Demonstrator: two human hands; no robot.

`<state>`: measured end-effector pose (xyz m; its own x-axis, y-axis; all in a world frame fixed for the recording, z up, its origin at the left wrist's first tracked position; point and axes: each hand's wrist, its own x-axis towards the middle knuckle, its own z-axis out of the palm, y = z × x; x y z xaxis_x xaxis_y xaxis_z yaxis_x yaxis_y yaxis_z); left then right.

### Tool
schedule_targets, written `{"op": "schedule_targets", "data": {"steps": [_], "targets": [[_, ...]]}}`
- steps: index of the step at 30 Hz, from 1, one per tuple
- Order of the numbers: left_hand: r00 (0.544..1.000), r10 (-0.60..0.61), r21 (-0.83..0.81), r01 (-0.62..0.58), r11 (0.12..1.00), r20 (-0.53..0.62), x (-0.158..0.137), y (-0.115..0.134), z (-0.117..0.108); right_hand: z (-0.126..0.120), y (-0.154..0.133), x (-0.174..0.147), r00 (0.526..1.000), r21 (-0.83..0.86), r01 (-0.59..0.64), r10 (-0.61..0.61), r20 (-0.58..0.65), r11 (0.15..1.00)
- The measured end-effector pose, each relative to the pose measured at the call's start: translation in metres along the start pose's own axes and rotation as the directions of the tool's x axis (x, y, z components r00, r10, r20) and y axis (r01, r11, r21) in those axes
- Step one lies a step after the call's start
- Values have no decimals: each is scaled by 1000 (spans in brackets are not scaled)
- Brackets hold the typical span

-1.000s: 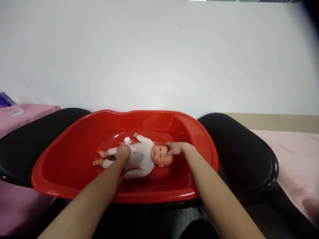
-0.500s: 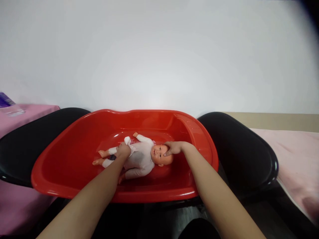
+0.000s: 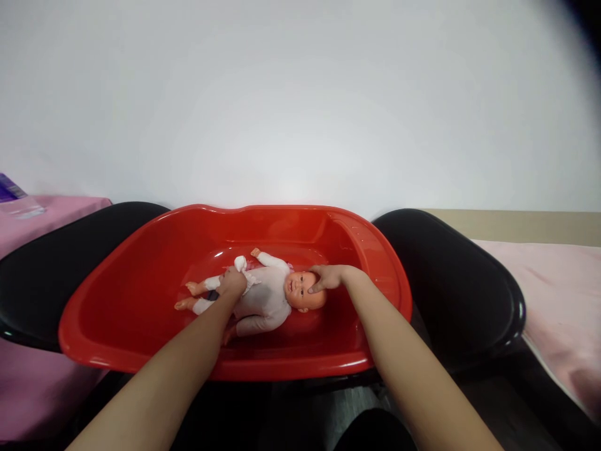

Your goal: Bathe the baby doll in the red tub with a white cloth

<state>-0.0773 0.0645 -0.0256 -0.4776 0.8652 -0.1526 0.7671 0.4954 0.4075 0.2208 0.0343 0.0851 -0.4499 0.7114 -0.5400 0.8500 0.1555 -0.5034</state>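
A baby doll (image 3: 267,294) in a whitish body lies face up in a red baby bathtub (image 3: 117,300), its head to the right and its feet to the left. A grey patch shows on its chest. My left hand (image 3: 233,283) is closed on a small white washcloth (image 3: 241,264) over the doll's lower belly; part of the cloth sticks out past the fingers. My right hand (image 3: 328,277) grips the top of the doll's head (image 3: 304,299), thumb on the forehead and the other fingers partly hidden behind it.
Black rounded panels (image 3: 462,282) flank the tub on both sides. At the left, a clear and purple package (image 3: 19,195) lies on a pink-covered surface (image 3: 77,210). Pale pink cloth (image 3: 563,300) covers a surface at the right. A white wall (image 3: 291,100) rises behind the tub.
The view has shifted very slightly. Both hands, the cloth and the doll keep nearly the same places.
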Motion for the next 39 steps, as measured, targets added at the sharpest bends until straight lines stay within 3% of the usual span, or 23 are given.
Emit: {"op": "schedule_targets", "data": {"steps": [39], "targets": [[1000, 6, 34, -6, 999, -9, 5, 2, 5, 1, 6, 5, 1000, -79, 6, -5, 22, 997]]}}
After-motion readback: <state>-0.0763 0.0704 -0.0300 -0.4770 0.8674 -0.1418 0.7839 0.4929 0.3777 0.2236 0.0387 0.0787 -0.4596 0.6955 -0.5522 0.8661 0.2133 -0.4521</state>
